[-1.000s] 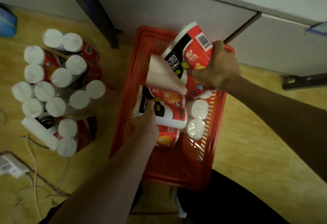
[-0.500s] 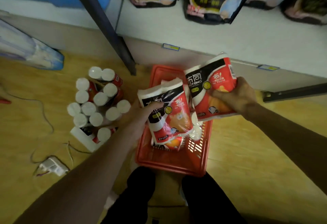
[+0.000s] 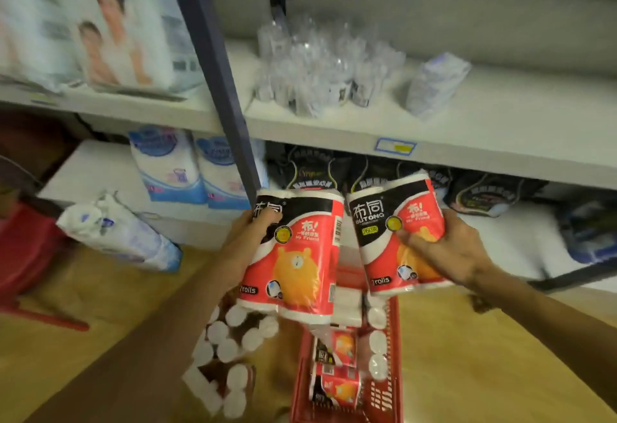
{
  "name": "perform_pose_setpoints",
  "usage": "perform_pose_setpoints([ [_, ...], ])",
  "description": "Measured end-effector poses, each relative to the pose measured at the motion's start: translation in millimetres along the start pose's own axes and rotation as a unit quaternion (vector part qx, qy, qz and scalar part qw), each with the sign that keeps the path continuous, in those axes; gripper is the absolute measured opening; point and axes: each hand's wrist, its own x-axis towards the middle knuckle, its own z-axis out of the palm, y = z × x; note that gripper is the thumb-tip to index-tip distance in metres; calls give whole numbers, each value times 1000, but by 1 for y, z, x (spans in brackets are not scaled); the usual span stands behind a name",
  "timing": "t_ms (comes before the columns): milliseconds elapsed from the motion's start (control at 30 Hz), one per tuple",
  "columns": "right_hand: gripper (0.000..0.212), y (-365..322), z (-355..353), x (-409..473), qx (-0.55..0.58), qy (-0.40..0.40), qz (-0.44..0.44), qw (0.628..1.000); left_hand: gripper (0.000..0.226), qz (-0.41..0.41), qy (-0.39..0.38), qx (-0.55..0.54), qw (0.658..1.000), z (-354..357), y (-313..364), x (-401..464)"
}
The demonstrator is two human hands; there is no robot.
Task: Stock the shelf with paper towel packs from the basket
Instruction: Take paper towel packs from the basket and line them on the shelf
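Here the left hand (image 3: 248, 232) has its fingers curled round the top corner of one red pack of paper towels (image 3: 293, 255), so the fingertips press into the black band at the top. The right hand (image 3: 444, 249) grips a second red pack (image 3: 397, 232) from the side, with its thumb and fingers wrapped over the front of the wrapper. Both packs are held up in the air, side by side and nearly touching. Each one stands almost upright and shows an orange bear on red.

Just below the packs is the red basket (image 3: 395, 386) on the wooden floor (image 3: 484, 356). More red packs (image 3: 337, 389) lie in it, and some white roll ends show along its right side. To the left of the basket, a bunch of other packs (image 3: 227, 346) stands on the floor with the round white ends up.

Behind the hands is the white shelf (image 3: 467, 135). It has clear plastic cups (image 3: 320, 68) and a small pale packet (image 3: 434, 85) on it, and a blue and yellow price tag (image 3: 395, 146) on its front edge. Dark bags (image 3: 480, 195) sit on the level under it. A dark post (image 3: 220, 78) splits the shelves. Left of the post are blue and white packs (image 3: 187, 168), and one white pack (image 3: 120, 235) leans on the floor.
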Motion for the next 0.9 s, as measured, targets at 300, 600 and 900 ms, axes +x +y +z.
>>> perform_pose_setpoints([
  [300, 70, -151, -117, -63, 89, 125, -124, 980, 40, 160, 18, -45, 986, -51, 182, -88],
  [600, 90, -225, -210, -129, 155, 231, -210, 937, 38, 287, -11, -54, 956, -55, 299, -180],
  [900, 55, -252, -263, -173, 204, 311, -244, 896, 44, 375, -33, -97, 921, -25, 362, -242],
])
